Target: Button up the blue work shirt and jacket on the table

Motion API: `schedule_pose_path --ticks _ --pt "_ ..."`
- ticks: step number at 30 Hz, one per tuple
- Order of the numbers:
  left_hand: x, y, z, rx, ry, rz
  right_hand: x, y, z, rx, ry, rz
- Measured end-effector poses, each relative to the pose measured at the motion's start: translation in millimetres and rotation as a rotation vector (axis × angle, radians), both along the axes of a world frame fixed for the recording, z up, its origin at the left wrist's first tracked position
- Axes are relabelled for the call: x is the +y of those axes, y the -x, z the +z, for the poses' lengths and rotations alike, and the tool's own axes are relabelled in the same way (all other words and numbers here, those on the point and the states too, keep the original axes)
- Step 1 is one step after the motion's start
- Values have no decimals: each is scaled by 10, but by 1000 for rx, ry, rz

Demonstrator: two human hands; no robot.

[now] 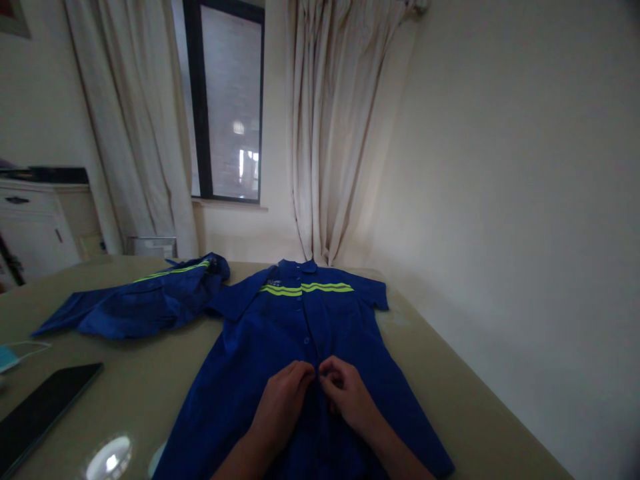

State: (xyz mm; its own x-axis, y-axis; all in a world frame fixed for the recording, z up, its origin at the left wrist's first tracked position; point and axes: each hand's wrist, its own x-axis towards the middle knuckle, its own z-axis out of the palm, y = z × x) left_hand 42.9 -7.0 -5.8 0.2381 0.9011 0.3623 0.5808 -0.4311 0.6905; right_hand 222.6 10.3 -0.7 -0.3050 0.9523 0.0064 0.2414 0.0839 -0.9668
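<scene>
A blue short-sleeved work shirt [265,333] with yellow-green reflective stripes across the chest lies face up, its collar pointing away from me. Over its front opening, below the chest, my left hand [287,393] and my right hand [347,393] meet with fingertips nearly touching. Both pinch the shirt's front edge, the left on one side of the opening and the right on the other. A button [307,341] shows on the placket just above my fingers. Whatever lies exactly between the fingertips is hidden.
A second blue garment [145,303] with a reflective stripe lies crumpled at the left. Nearer me are a dark flat tablet-like device [47,413] and a light-blue face mask [9,358]. A wall borders the table [480,413] on the right; curtains and a window stand behind.
</scene>
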Motion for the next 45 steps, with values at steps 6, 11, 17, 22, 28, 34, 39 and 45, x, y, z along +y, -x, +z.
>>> schedule_pose_path --ticks 6,11,17,22,28,34,39,45 --pt "23 10 23 -31 12 24 21 -16 67 -72 -175 -26" --pt "2 -25 45 -115 75 19 13 -8 80 -139 -229 -67" --pt "-16 -66 82 -213 182 33 -26 44 82 -269 -332 -90" --pt "71 -29 63 -273 231 30 -10 24 100 -280 -343 -88" --pt "92 5 61 -117 192 -1 97 -25 20 -151 -168 -86" --pt "67 2 -12 196 -10 -87 226 -53 -94 8 20 -71" --pt "53 -11 -13 353 -105 -37 264 -76 -80 0 63 -38" --pt "122 84 -21 289 -16 101 154 -6 -60 -110 -282 -142"
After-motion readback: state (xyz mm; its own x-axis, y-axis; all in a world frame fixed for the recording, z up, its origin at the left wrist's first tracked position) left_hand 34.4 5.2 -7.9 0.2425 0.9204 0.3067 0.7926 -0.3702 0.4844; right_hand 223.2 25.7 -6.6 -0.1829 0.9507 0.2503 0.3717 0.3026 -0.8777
